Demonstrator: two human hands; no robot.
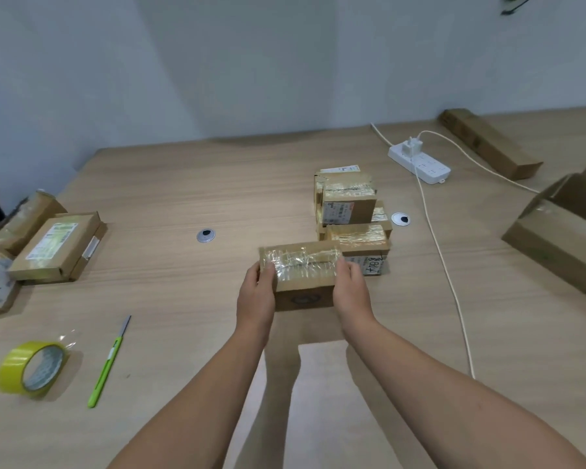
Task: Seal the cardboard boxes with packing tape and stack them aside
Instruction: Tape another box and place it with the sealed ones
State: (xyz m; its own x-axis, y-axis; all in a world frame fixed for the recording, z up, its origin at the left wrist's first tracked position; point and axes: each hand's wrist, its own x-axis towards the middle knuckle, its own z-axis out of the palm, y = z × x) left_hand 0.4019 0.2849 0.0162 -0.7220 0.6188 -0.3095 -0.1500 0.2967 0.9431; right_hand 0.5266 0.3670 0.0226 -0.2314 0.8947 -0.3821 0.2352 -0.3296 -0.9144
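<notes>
A small cardboard box [301, 265] with clear tape across its top is held above the wooden table [183, 198], its shadow below it. My left hand [257, 296] grips its left end and my right hand [351, 289] grips its right end. Just behind it, a stack of taped boxes [351, 211] stands on the table, with a lower taped box [361, 245] at the front. A yellow roll of packing tape [31, 368] lies at the near left, and a green utility knife [107, 363] lies beside it.
Several flat parcels [56, 247] lie at the left edge. A white power strip [420, 164] with a cable [444, 265] runs down the right side. A long box [487, 142] lies at the back right and an open carton [562, 238] at the right.
</notes>
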